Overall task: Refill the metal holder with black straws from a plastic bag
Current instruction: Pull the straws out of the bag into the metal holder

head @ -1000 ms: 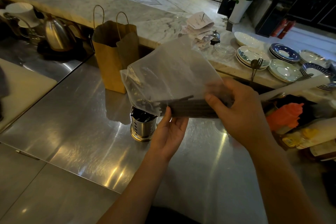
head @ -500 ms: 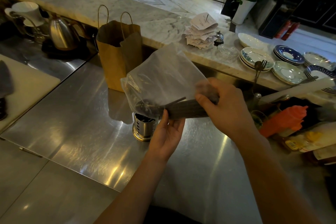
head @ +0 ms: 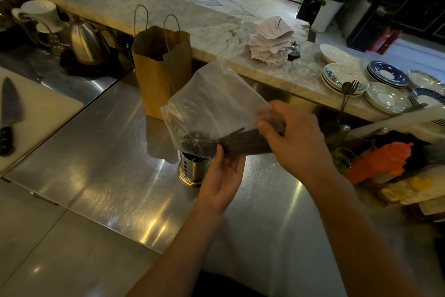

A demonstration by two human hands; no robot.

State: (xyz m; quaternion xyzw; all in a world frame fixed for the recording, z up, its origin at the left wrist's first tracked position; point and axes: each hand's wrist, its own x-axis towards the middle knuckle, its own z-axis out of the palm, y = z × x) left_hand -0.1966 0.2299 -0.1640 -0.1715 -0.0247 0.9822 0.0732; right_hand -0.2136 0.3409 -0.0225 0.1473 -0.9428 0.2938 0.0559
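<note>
Gripping black straws (head: 243, 143) through plastic bag (head: 212, 104) with right hand (head: 296, 137), pinching bag's lower edge with left hand (head: 224, 173). Held just above metal holder (head: 192, 169) on tabletop (head: 108, 152).

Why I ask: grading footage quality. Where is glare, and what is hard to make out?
Head view: dim overall; glare streaks on the steel counter; black straws in the plastic bag merge into one dark mass; the wide-angle lens curves the marble counter.

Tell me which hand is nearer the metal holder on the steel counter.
Left. The left hand pinches the plastic bag just beside the metal holder, at its upper right; the right hand grips the black straws farther right.
</note>
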